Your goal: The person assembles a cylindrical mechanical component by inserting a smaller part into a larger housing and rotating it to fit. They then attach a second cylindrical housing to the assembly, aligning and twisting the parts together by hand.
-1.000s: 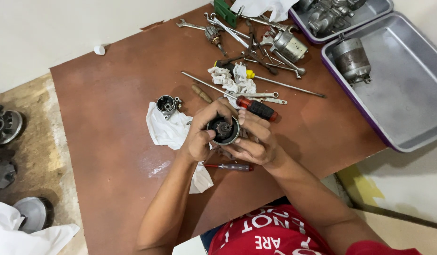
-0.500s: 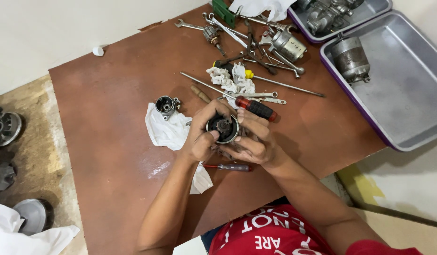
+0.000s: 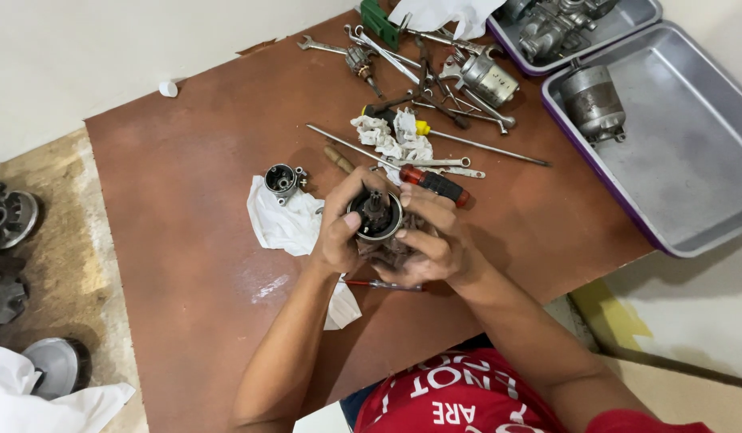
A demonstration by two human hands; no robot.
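Observation:
Both my hands hold a round dark metal engine part point(image 3: 376, 218) with a small gear shaft in its middle, just above the brown table point(image 3: 186, 208). My left hand point(image 3: 339, 228) wraps its left side, thumb on the rim. Cupping it from the right and below is my right hand point(image 3: 431, 240). A white rag point(image 3: 287, 224) lies under and left of my hands. On the rag's upper edge rests a small round metal part point(image 3: 283, 180). A red-handled screwdriver point(image 3: 435, 184) lies just beyond my fingers, and a thin red tool point(image 3: 383, 285) lies below my hands.
Wrenches, rods and a metal cylinder point(image 3: 487, 76) are piled at the table's far side beside a crumpled white rag point(image 3: 395, 136). Two grey trays point(image 3: 691, 160) with purple rims hold metal parts at right. Clutch parts point(image 3: 6, 216) and cloth point(image 3: 34, 397) lie on the floor left.
My hands have kept hold of the round part, with only a slight shift of the fingers on its rim. Nothing else on the table has moved.

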